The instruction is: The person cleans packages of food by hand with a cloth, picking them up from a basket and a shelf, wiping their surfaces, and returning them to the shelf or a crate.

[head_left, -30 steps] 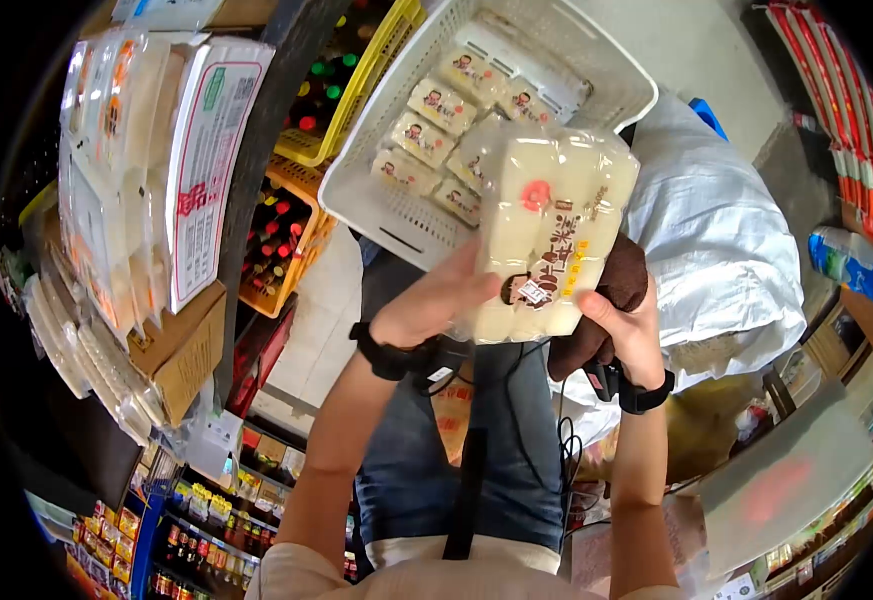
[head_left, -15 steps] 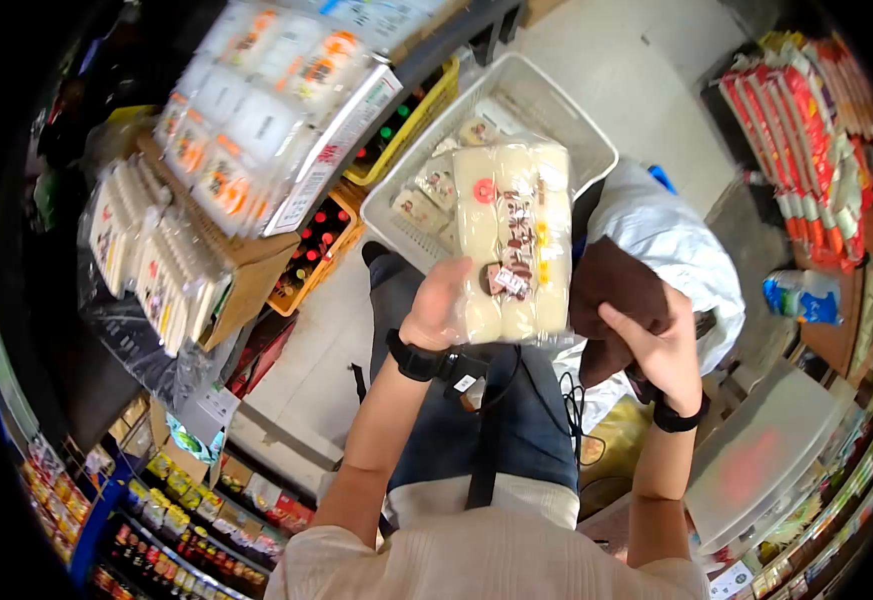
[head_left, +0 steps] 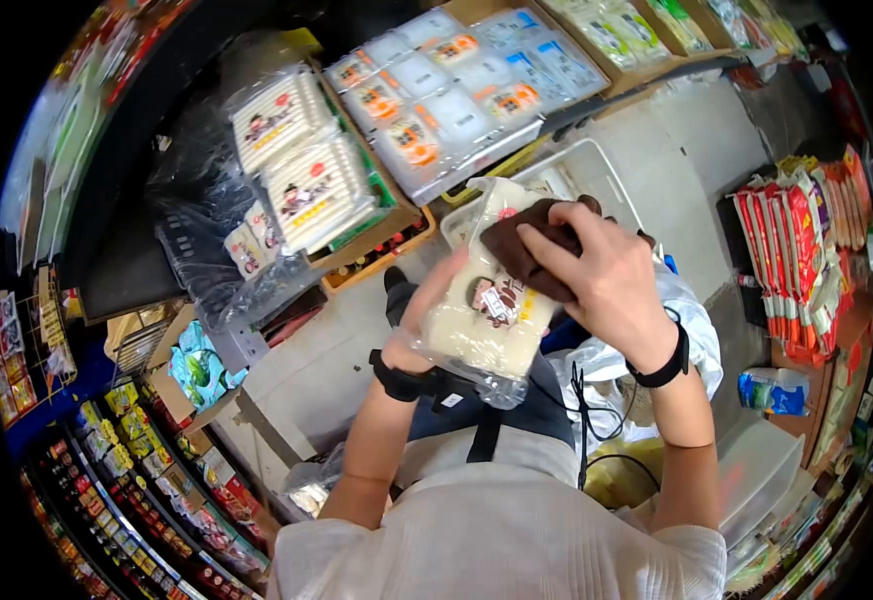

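My left hand [head_left: 422,312] grips the left side of a clear plastic pack of white cakes [head_left: 481,335], which has dark printing and a small sticker on its front. The pack is tilted above my lap. A dark brown cloth [head_left: 524,245] is bunched in my right hand [head_left: 604,275], its fingers closed on it. The cloth lies against the upper right of the pack and covers part of the printing. Behind the pack stands a white plastic crate [head_left: 611,175], mostly hidden by the pack and my right hand.
At the upper left, a cardboard box [head_left: 406,215] holds stacked white packs [head_left: 311,185] beside a tray of orange-printed packs [head_left: 421,95]. Red bags [head_left: 786,250] stand at the right. A white sack [head_left: 691,335] and a black cable [head_left: 596,425] lie near my right forearm.
My right hand has brought the brown cloth up and left onto the pack's front. The pack has tilted and sits slightly lower. My view has shifted, showing more of the shelves at left.
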The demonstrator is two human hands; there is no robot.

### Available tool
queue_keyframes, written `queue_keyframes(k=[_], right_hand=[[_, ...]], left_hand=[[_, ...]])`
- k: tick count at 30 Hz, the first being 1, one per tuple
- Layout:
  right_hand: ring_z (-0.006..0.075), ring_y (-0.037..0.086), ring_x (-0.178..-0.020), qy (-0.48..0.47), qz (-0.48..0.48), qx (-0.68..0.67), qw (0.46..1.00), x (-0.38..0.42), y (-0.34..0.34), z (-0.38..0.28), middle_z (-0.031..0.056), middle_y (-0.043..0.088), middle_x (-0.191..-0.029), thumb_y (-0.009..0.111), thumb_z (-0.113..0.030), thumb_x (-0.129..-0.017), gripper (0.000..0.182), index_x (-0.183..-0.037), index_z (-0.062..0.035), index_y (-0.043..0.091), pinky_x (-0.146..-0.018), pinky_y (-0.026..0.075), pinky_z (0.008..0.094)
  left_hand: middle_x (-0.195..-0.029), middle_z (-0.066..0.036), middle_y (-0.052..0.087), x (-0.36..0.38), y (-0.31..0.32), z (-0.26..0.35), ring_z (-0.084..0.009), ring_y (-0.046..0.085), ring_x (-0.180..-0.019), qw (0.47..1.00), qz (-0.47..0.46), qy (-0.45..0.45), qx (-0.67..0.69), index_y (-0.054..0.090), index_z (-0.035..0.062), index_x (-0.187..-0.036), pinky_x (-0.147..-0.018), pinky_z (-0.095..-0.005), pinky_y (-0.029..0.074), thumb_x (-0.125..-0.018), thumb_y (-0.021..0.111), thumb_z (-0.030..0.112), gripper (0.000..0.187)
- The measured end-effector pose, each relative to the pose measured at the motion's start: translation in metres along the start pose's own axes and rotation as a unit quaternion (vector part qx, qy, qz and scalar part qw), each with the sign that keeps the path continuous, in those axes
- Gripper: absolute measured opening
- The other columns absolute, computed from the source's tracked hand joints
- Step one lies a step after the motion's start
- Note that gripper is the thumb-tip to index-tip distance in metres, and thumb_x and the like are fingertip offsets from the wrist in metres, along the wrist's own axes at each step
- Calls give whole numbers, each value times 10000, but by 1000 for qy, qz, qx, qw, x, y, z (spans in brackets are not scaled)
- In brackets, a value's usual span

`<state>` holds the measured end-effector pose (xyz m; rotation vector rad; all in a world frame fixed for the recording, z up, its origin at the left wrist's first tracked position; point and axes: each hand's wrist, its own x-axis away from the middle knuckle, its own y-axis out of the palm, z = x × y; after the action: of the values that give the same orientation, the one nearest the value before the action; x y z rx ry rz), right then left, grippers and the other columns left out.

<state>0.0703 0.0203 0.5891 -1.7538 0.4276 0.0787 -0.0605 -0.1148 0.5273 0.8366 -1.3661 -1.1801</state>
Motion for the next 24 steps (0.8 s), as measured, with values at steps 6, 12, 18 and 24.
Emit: queue_keyframes(k=[6, 12, 18, 24], right_hand=[[185, 543, -695, -84, -52, -15, 995, -53, 18, -66, 103, 512, -928, 562, -164, -642, 320, -941, -52, 576, -581, 454, 292], [180, 550, -688, -72, -41, -8, 997, -105, 24, -110, 85, 514, -925, 565, -160, -649, 331, -974, -110, 597, -582, 457, 287], [185, 555, -687, -60, 21, 26, 998, -144, 26, -131, 67, 518, -919, 582, -142, -643, 302, -939, -165, 635, -557, 453, 297], [233, 590, -701, -23, 55, -4, 998, -166, 34, -122, 65, 539, -908, 655, -89, -608, 324, -926, -152, 650, -571, 485, 326]], left_hand=[[-1175, -88, 515, 45, -19, 70, -158, 560, -996, 999, 39, -27, -11, 337, 53, -1314, -838, -297, 475, -943, 374, 327, 463], [-1118, -78, 543, 94, -22, 142, -144, 564, -965, 993, -22, -97, -59, 368, 48, -1289, -829, -284, 468, -936, 402, 309, 440], [-1173, -123, 527, 126, -12, 186, -193, 562, -1003, 981, -8, -105, -162, 378, 27, -1284, -874, -330, 451, -898, 475, 314, 491], [-1192, -159, 517, 143, -14, 199, -229, 565, -1017, 975, 75, -76, -197, 391, 18, -1268, -881, -371, 460, -897, 478, 303, 476]])
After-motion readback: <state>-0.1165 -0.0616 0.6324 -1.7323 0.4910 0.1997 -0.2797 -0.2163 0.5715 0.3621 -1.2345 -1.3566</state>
